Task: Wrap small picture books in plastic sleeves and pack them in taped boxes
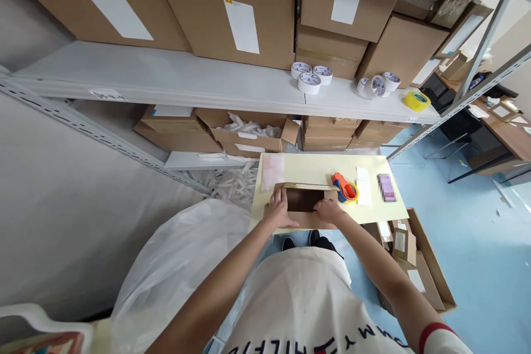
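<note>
A small brown cardboard box (307, 219) stands near the front edge of a pale yellow table (307, 166), its top open and its inside dark. My left hand (279, 210) grips the box's left side, thumb along the near face and fingers at the far corner. On the right, my right hand (328, 211) holds the box's near right edge, with its fingertips curled at the opening. Just right of the box lies an orange and blue tape dispenser (343, 187) with a yellow roll. White paper slips (364, 187) rest beside it.
A grey shelf (186, 74) with large cartons (249, 11) and tape rolls (309, 83) runs behind the table. A purple blurred item (387, 187) lies at the table's right. Below stands a large carton (431, 271) of small boxes; a white plastic bag (178, 265) bulges at left.
</note>
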`<state>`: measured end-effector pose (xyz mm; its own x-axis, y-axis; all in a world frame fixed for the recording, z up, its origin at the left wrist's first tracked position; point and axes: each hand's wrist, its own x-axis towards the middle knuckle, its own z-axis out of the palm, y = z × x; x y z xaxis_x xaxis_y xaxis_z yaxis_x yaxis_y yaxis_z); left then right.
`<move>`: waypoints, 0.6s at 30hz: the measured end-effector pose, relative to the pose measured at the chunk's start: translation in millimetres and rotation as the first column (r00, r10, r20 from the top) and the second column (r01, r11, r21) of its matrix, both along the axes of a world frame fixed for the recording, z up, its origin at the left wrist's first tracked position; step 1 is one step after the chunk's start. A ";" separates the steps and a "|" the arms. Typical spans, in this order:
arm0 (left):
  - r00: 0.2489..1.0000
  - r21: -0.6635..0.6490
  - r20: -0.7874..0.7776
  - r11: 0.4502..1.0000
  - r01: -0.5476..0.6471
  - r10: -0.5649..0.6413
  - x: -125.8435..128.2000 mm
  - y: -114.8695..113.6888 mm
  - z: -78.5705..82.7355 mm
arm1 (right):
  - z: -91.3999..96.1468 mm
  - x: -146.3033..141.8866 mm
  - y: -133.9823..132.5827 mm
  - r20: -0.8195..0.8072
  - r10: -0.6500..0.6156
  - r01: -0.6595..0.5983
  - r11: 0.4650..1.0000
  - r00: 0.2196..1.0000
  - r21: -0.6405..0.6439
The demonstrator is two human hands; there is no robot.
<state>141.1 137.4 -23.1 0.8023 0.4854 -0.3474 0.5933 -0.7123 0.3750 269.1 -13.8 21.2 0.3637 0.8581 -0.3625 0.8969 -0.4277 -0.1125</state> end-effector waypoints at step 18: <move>0.918 -0.063 0.375 0.992 -0.112 0.127 -12.9 -12.9 -56.4 | -26.6 20.8 -71.8 0.045 -0.242 0.207 0.899 0.969 0.386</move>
